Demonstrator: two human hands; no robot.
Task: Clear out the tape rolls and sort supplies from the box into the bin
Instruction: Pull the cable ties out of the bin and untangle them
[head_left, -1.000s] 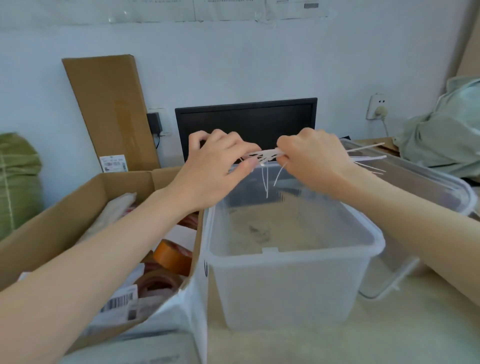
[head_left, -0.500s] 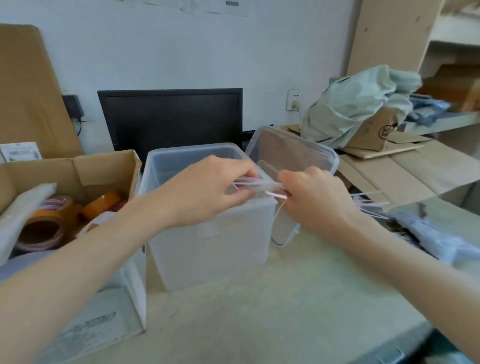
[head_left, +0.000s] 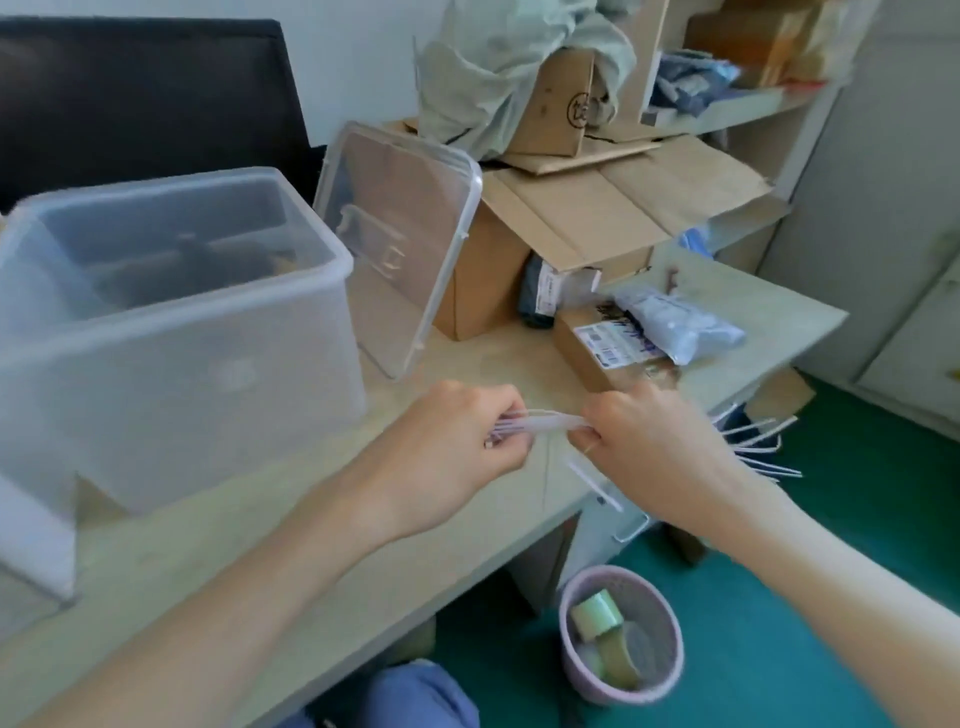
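Note:
Both hands hold one bundle of thin white cable ties (head_left: 550, 422) over the desk's front edge. My left hand (head_left: 457, 447) pinches one end of the bundle. My right hand (head_left: 654, 452) grips the other part, and loose tie ends (head_left: 758, 447) fan out past its wrist. The clear plastic bin (head_left: 171, 332) stands on the desk to the left of my hands, open at the top. Its clear lid (head_left: 400, 244) leans upright against a cardboard box. On the floor below sits a pink wastebasket (head_left: 670, 680) with tape rolls (head_left: 597, 618) inside. The supply box is out of view.
A small labelled parcel (head_left: 608, 348) and a pale blue plastic bag (head_left: 675, 322) lie on the desk at right. Open cardboard boxes (head_left: 587, 218) and a bundle of light green cloth (head_left: 493, 67) are stacked behind. A black monitor (head_left: 140, 98) stands at the back left.
The view has swung right and down, from the box and bin toward the desk edge and floor. Both hands, still gripping the cable ties, have moved away from above the bin to over the desk's edge.

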